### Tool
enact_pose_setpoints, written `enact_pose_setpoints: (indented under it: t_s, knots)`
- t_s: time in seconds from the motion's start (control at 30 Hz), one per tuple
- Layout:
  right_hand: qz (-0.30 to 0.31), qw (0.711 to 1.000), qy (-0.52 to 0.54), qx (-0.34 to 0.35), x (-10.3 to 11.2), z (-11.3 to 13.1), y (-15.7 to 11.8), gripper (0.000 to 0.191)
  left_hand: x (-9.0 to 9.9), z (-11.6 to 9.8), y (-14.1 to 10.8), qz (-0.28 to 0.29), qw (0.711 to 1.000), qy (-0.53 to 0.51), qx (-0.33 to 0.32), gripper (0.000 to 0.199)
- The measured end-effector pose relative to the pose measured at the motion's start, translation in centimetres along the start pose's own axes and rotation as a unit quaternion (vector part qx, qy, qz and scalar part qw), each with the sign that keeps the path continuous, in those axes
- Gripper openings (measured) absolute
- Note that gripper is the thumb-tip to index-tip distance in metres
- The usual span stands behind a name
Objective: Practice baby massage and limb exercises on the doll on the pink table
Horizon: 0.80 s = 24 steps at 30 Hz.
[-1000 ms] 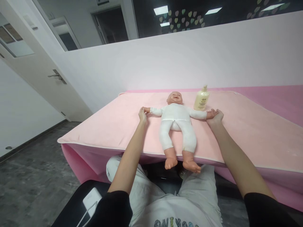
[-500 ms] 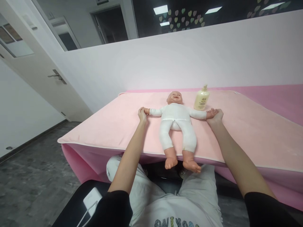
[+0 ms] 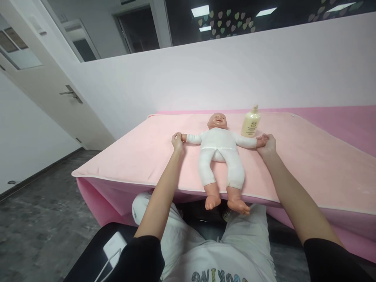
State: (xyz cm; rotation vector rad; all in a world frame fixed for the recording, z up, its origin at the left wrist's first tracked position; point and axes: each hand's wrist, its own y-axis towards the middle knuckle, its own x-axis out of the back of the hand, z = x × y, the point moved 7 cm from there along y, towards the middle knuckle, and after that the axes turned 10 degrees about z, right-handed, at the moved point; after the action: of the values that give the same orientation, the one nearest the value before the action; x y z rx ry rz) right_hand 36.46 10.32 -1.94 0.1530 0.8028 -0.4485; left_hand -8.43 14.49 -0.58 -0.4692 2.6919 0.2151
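A baby doll with a white cloth body lies on its back, its arms stretched out to both sides and its feet over the table's front edge. My left hand is closed around the doll's hand on the left. On the other side, my right hand grips the doll's other hand, whose small fingers show above my palm. A pale yellow pump bottle stands upright just beyond the doll's arm on the right, near my right hand but apart from it.
A pale pink cloth covers the table, over a darker pink one hanging at the front. The white wall rises behind. A white device with a cable lies on a black surface at lower left.
Almost nothing differs. The fingers of both my hands have shifted slightly on the doll's hands, and the whole view has moved a few pixels.
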Motion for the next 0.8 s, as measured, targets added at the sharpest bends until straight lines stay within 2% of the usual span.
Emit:
enact_pose_setpoints:
  t_s: [0.1,0.27,0.57,0.8]
  knots:
    - [-0.033,0.999,-0.002,-0.033,0.5,-0.5,0.1,0.021,-0.1,0.1,0.1,0.005,1.000,0.013,-0.006,0.026]
    - [-0.026,0.998,-0.041,-0.030,0.6,-0.4,0.2,0.022,-0.3,-0.1,-0.1,0.017,0.999,0.026,-0.012,0.041]
    - [-0.047,0.998,-0.029,-0.028,0.0,-0.1,-0.9,0.022,-0.3,-0.4,-0.6,0.006,1.000,0.010,0.008,0.024]
    - [-0.031,0.997,-0.055,-0.039,0.2,-0.3,-0.7,0.023,-0.1,-0.2,-0.3,0.001,1.000,0.003,0.009,0.019]
